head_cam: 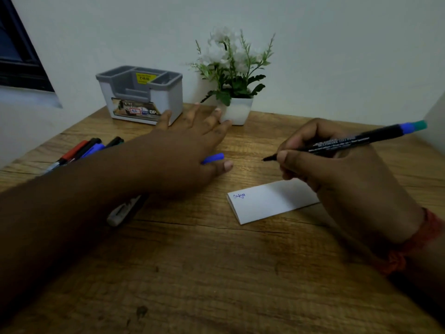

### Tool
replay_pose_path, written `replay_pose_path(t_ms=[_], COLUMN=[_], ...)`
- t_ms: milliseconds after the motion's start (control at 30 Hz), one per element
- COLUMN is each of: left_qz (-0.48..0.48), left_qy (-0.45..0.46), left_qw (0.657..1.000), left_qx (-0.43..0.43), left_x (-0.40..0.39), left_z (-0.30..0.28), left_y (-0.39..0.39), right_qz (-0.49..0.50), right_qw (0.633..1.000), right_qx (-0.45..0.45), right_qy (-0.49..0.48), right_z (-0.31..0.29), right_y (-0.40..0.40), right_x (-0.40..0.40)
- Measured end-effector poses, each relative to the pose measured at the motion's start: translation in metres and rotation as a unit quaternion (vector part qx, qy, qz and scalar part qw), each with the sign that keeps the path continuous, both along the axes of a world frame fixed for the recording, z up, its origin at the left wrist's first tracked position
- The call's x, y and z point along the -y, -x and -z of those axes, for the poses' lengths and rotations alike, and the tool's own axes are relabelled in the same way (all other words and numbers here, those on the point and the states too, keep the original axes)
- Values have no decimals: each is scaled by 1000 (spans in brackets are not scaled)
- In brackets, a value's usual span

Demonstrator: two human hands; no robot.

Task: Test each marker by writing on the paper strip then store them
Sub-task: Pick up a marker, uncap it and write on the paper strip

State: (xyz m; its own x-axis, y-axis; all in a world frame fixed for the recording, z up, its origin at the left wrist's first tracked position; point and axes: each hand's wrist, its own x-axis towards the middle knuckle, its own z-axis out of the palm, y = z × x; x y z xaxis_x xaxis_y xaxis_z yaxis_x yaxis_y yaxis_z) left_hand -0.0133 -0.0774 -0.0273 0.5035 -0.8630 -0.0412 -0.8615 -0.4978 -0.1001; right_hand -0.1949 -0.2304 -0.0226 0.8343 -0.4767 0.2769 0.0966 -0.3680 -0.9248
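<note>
Wooden table (216,273), contents from left of frame to right. Far left, mid-height: a cluster of capped markers (79,150), red, black and blue, lying on the table, partly hidden by the forearm. Upper left: grey and white organizer (140,95) with price stickers, standing at the wall. Lower left of centre: one grey marker (120,213) lying under the left wrist. Centre: left hand (183,150), fingers spread and straight, palm down over a blue cap (214,157). Upper centre: white pot of flowers (237,109). Right of centre: paper strip (267,201) flat on the table, blue writing at its left end. Right: right hand (337,169) gripping an uncapped black marker (342,144), tip raised above the strip.
</note>
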Motion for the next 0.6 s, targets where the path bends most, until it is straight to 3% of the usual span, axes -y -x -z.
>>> replay_pose_path(t_ms=[267,467,600], left_qz=[8,19,47], left_qy=[31,81,168], left_qw=[998,996,985], left_qx=[45,24,-12], left_x=[7,12,13], left_z=[-1,0,-3], left_y=[3,4,7], right_qz=[32,-4,-20], right_qw=[999,1000,998], right_qx=[-1,1,14], right_qy=[18,-12,-49], right_z=[7,10,10], right_y=[-3,-4,-5], right_x=[7,6,8])
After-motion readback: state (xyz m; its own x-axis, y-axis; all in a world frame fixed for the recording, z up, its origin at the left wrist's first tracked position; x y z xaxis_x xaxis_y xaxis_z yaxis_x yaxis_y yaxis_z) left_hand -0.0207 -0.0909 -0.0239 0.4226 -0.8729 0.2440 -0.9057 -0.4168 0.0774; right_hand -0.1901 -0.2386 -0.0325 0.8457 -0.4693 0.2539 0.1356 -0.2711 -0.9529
